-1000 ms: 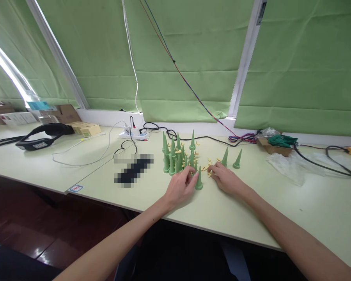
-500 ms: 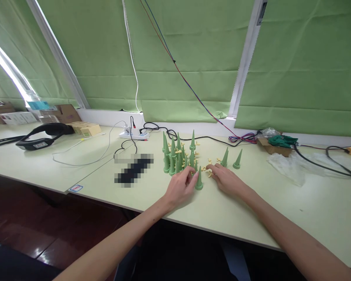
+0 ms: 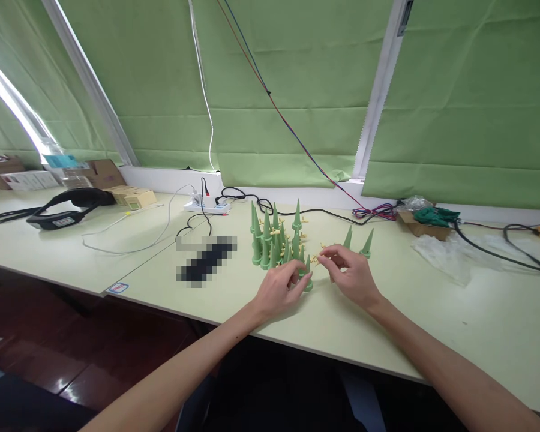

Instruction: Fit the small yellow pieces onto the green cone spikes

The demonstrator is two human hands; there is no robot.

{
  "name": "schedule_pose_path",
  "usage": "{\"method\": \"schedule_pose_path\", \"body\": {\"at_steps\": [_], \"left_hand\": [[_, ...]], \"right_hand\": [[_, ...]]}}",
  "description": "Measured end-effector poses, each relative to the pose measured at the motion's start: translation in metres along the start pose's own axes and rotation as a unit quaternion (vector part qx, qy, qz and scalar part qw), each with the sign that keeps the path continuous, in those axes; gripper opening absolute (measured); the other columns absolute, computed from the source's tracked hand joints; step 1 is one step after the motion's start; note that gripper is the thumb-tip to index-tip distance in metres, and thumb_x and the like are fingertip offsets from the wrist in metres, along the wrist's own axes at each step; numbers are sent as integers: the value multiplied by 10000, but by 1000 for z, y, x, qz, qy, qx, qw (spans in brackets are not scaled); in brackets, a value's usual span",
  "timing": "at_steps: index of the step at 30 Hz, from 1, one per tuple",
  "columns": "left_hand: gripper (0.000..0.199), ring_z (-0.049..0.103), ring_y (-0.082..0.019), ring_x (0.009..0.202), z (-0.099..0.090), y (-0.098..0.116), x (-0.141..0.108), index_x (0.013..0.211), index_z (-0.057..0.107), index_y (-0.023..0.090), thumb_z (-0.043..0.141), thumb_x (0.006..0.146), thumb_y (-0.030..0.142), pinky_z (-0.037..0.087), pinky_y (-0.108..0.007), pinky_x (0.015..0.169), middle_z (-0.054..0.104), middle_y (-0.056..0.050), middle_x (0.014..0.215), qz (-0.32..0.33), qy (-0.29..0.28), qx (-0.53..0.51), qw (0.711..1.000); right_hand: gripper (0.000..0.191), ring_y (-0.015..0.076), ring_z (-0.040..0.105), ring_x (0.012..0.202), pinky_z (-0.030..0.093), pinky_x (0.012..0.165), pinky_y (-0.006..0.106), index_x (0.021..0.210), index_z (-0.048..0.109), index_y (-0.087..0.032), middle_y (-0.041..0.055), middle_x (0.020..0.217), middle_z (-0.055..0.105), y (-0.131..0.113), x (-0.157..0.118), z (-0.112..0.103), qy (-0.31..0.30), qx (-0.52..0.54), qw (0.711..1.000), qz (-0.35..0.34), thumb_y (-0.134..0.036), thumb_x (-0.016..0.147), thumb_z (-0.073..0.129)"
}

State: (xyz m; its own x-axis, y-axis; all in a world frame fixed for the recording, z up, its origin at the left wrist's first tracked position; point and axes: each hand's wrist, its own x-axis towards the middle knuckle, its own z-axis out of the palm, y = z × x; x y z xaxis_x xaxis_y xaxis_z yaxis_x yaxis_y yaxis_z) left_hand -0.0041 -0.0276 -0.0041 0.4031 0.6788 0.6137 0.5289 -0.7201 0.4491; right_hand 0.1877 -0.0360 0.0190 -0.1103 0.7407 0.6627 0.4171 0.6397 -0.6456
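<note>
Several green cones point(image 3: 266, 231) stand crowded together on the pale table, some with small yellow pieces point(image 3: 302, 235) sticking out of their sides. My left hand point(image 3: 282, 289) is beside the front cone point(image 3: 308, 282), its thumb and fingers curved around that cone near the base. Just to the right, my right hand point(image 3: 348, 273) has its thumb and index finger pinched together at a small yellow piece. Other yellow pieces lie by its fingertips. Behind the right hand stand two separate green cones point(image 3: 366, 243), the left one partly hidden.
Black cables and a white power strip point(image 3: 207, 207) run along the back. A headset-like black device point(image 3: 56, 219) and boxes are at left. At right are a cardboard box point(image 3: 420, 228), plastic bags point(image 3: 445, 255) and a cable. A pixelated dark patch lies left of the cones.
My right hand has lifted and turned, and its thumb and index finger have come together. My left thumb has lowered slightly beside the front cone.
</note>
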Motion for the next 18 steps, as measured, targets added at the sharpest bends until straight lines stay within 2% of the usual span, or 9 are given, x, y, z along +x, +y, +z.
{"method": "schedule_pose_path", "body": {"at_steps": [5,10,15,18], "left_hand": [[230,438,-91,513,-2,1,1,954,601,168,471,954,358,338,-224,527,550,24,627,11,-20,1,1000],[277,481,-106,591,-3,0,1,881,595,165,393,988,323,357,-235,566,575,-8,703,47,-43,19,998],[316,462,-110,592,-1,-4,1,819,559,168,348,1002,317,349,-241,565,537,-7,685,77,-41,40,995],[294,458,-114,611,0,-7,1,815,545,172,354,1003,294,354,-243,580,522,-5,686,94,-32,44,994]], "right_hand": [[174,103,508,506,437,500,246,832,613,-197,6,694,630,-2,-5,8,-38,36,999,-10,-344,917,580],[182,113,504,524,437,520,254,826,612,-201,8,684,621,-2,-6,7,-49,24,998,-13,-347,925,566],[174,131,552,589,451,547,256,846,596,-203,21,725,632,-1,-6,5,-52,9,998,-23,-354,924,558],[179,130,532,577,435,534,251,854,581,-206,15,710,609,-1,-5,4,-72,5,997,-18,-362,930,538]]}}
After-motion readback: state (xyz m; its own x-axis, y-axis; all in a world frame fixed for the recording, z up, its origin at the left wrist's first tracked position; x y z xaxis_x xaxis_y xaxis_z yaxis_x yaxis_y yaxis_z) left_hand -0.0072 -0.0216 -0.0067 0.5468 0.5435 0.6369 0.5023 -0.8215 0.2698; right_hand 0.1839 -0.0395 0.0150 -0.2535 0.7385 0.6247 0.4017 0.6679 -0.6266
